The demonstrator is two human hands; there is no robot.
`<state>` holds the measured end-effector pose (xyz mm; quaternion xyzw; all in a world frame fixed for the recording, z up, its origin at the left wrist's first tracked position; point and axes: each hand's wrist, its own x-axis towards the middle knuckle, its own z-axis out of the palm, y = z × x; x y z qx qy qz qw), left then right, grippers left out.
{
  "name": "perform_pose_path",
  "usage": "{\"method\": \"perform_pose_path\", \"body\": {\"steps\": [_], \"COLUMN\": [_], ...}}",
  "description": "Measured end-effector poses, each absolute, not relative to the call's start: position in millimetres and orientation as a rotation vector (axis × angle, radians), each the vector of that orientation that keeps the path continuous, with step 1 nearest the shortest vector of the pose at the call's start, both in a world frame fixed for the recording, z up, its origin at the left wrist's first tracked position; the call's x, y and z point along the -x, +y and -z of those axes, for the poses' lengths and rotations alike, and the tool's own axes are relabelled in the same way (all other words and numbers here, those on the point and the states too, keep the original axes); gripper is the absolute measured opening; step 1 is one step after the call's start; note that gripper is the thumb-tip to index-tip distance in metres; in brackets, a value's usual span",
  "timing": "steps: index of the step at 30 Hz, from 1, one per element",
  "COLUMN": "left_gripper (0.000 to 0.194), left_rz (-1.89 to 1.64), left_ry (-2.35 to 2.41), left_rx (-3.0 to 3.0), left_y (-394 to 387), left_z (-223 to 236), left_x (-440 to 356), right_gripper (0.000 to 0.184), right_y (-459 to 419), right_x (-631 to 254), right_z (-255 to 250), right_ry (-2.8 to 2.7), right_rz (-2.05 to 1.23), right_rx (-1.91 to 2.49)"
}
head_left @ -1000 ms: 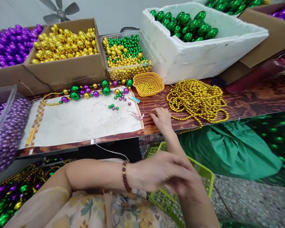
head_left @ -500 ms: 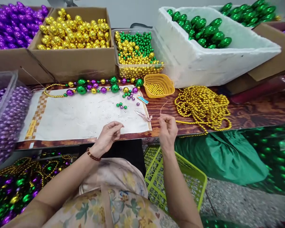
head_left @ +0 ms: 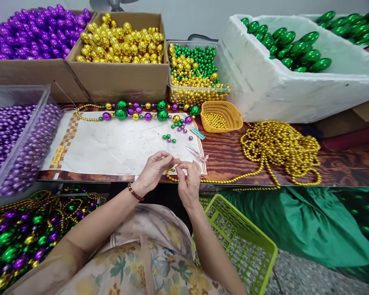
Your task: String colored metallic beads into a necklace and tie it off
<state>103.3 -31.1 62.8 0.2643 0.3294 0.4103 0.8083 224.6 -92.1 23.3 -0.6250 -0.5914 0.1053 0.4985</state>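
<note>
My left hand (head_left: 155,171) and my right hand (head_left: 189,183) meet over the front edge of the table, both with fingers pinched. My right hand grips the end of a gold bead strand (head_left: 227,180), which curls between the hands and runs right to a heap. A thin pale thread (head_left: 174,160) shows at my left fingertips; its exact hold is partly hidden. Just beyond my hands, small scissors (head_left: 198,155) lie on the white cloth (head_left: 110,143). Loose green and purple beads (head_left: 169,139) are scattered farther back, before a mixed bead necklace (head_left: 135,116).
A yellow basket of gold beads (head_left: 238,119) stands beside the gold strand heap (head_left: 279,151). Cardboard boxes (head_left: 119,80), a clear tub (head_left: 199,92) and a white foam box (head_left: 273,94) line the back. A purple bead tub (head_left: 46,98) is left; a green crate (head_left: 272,250) sits below.
My hands, apart before, have come together. My right hand moved left, drawing the gold strand along the table edge. The view has shifted left.
</note>
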Motion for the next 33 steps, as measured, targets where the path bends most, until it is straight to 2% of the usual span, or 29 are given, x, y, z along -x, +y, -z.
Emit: {"method": "perform_pose_path", "body": {"steps": [7,15,22,24,28,33], "left_gripper": [0.027,0.027,0.028,0.028,0.024,0.016], "left_rz": [-0.878,-0.954,-1.004,-1.010,-0.998,-1.048], "left_ry": [0.678,0.681,0.863,0.879,0.845,0.742], "left_rx": [-0.608,-0.655,-0.796,-0.848,-0.933,-1.113], "left_y": [-23.6,-20.9,-1.1,5.2,14.8,18.1], "left_z": [-65.6,-64.2,-71.0,-74.2,-88.2,-134.2], "left_x": [-104.0,-107.4,-102.3,-98.9,-98.0,-101.0], "right_gripper": [0.015,0.018,0.019,0.022,0.030,0.034], "right_y": [-85.6,-80.2,-83.5,-95.8,-137.3,-182.1], "right_x": [-225.6,-222.7,-239.8,-259.7,-340.3,-456.0], "right_z": [-30.5,-32.3,-29.2,-21.5,5.3,41.0], "right_ry": [-1.489,-1.461,-1.308,-1.132,-0.603,-0.208], "right_rz": [-0.261,-0.386,-0.584,-0.568,-0.283,-0.211], "right_rx": [1.467,1.461,1.556,1.584,1.807,1.948]}}
